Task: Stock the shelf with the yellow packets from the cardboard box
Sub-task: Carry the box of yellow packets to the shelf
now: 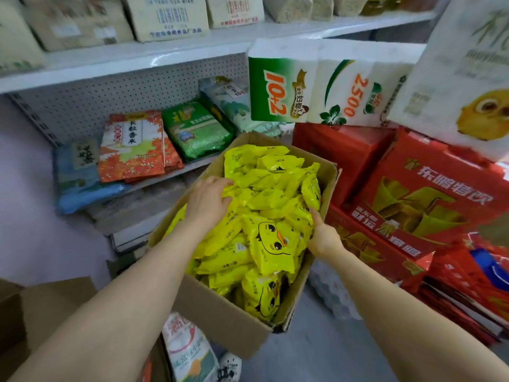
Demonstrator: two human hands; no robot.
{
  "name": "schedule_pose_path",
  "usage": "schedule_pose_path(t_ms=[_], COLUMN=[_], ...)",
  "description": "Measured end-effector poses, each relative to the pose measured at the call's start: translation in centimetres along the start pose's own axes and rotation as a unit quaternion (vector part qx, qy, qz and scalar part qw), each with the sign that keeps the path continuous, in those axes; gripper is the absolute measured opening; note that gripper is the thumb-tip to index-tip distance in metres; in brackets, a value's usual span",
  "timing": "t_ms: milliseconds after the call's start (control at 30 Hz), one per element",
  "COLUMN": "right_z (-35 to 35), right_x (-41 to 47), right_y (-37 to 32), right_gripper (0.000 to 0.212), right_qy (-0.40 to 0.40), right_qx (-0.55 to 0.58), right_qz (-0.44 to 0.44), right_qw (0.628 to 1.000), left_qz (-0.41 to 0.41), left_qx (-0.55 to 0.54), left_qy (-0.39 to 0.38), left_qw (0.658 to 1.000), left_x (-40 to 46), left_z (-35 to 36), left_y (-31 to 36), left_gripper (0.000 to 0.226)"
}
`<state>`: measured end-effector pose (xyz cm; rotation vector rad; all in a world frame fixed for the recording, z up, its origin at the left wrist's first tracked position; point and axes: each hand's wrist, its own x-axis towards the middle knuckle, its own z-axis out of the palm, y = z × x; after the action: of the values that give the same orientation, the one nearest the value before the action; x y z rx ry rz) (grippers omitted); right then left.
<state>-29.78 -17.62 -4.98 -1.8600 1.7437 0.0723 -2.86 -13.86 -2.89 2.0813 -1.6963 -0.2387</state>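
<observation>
Left hand (208, 199) lies on top of the yellow packets (264, 213) heaped in the cardboard box (220, 315), fingers bent over a packet at the box's far left side, while my right hand (322, 235) digs in at the box's right wall, fingers buried among packets so I cannot tell its grip. Beyond the box's far-left corner runs the shelf (170, 172) with rice bags (132, 144); red cartons (413, 205) stand just right of the box, tissue packs (316, 89) on top.
</observation>
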Motion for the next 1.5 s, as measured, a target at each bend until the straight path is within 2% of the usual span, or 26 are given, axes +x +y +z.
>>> schedule_pose_path(t_ms=[133,233,367,433,533,667,800,1167,1367,1500], right_z=[0.2,0.1,0.2,0.6,1.3,1.0,0.8,1.6,3.1,4.1], right_x=[1.1,0.7,1.2,1.8,2.4,3.2,3.0,-0.9,-6.8,-12.4], right_y=[-0.2,-0.5,-0.5,-0.2,0.4,1.1,2.3,5.2,9.7,13.8], right_gripper=[0.083,0.068,0.049,0.051,0.065,0.074,0.073,0.071,0.071,0.073], right_qy=[0.03,0.075,0.124,0.128,0.112,0.089,0.095,0.13,0.157,0.169], right_qx=[0.007,0.039,0.089,0.091,0.115,0.155,0.18,0.157,0.148,0.136], right_qz=[0.017,0.03,0.091,0.102,0.122,0.127,0.11,0.083,0.072,0.093], right_qw=[0.999,0.996,0.984,0.982,0.979,0.976,0.973,0.975,0.974,0.972], left_qz=[-0.051,-0.087,-0.08,-0.071,-0.06,-0.045,-0.033,-0.039,-0.047,-0.035], left_qx=[0.023,0.011,-0.018,-0.007,0.026,0.078,0.084,0.106,0.065,0.063], left_qy=[-0.022,-0.078,-0.134,-0.156,-0.193,-0.188,-0.199,-0.157,-0.153,-0.14], left_qw=[0.998,0.993,0.988,0.985,0.979,0.978,0.976,0.981,0.985,0.988], left_x=[4.4,7.1,9.8,11.2,12.4,12.4,12.4,5.1,-2.7,-8.6], left_z=[0.1,0.6,1.6,2.1,3.0,3.5,3.0,1.2,1.7,1.8], left_y=[-4.4,-7.2,-9.2,-9.7,-9.8,-10.2,-10.1,-6.4,-3.7,0.0], left_gripper=[0.043,0.044,0.036,0.036,0.05,0.063,0.066,0.072,0.081,0.077])
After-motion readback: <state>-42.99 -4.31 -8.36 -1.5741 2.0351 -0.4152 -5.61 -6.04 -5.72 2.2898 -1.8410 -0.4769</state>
